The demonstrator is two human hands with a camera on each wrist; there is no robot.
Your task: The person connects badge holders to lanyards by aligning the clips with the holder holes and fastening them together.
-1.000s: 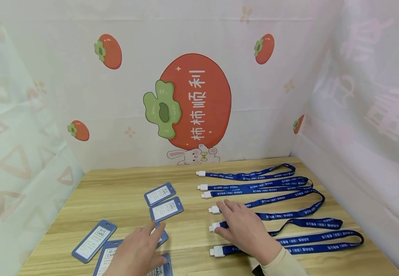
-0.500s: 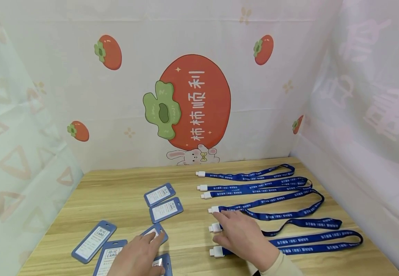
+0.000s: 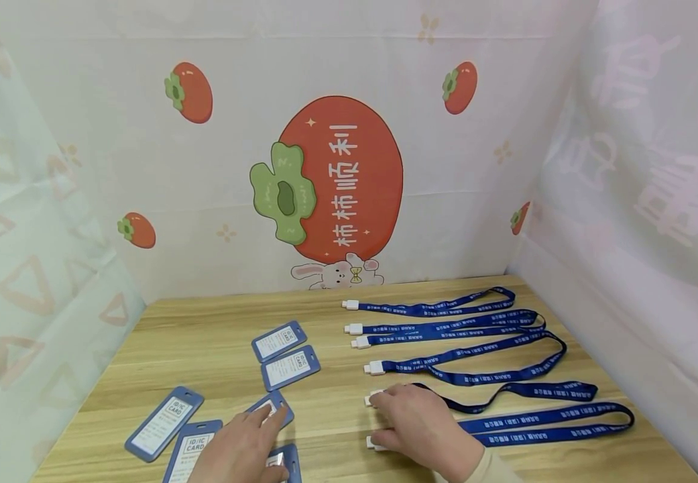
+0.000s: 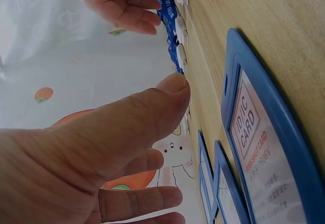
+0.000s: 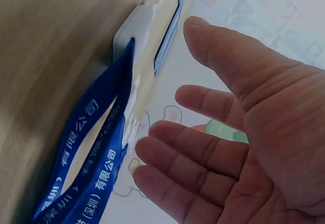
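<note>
My left hand (image 3: 241,448) hovers over blue ID card holders at the front left, its fingers relaxed and holding nothing. One card holder (image 3: 288,463) is partly hidden under it; in the left wrist view a card holder (image 4: 266,153) lies flat beside the thumb. My right hand (image 3: 421,429) is over the nearest blue lanyards, covering part of their straps. White clips (image 3: 373,398) peek out by its fingertips. The right wrist view has its loosely bent fingers apart from a lanyard (image 5: 86,127) with a white clip (image 5: 133,31).
Two more card holders (image 3: 291,367) lie mid-table, and others (image 3: 164,424) at the left. Several lanyards (image 3: 439,330) stretch rightward in rows, clips pointing left. Printed cloth walls (image 3: 445,201) enclose the wooden table (image 3: 204,335) at the back and sides.
My right hand has moved toward me, from the middle lanyard clips down over the nearest two. The left hand has shifted slightly, then stayed put over the card holders.
</note>
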